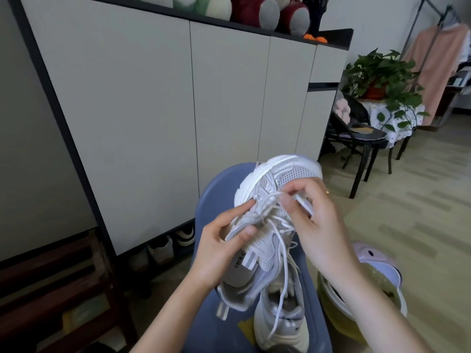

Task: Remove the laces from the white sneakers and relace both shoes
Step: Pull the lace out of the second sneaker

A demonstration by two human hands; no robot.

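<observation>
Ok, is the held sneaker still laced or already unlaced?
Still laced: the lace crosses the eyelets of the held sneaker. The left hand grips its side; the right hand pinches the lace near the toe.

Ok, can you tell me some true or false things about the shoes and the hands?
1. The left hand holds the upper sneaker by its side. True.
2. The right hand pinches a white lace. True.
3. The second sneaker sits on a shelf. False: it lies under the held one, on the blue stool.
4. The held sneaker has no lace in it. False: lace still crosses its eyelets.
5. A leafy plant stands at the back right. True.
</observation>
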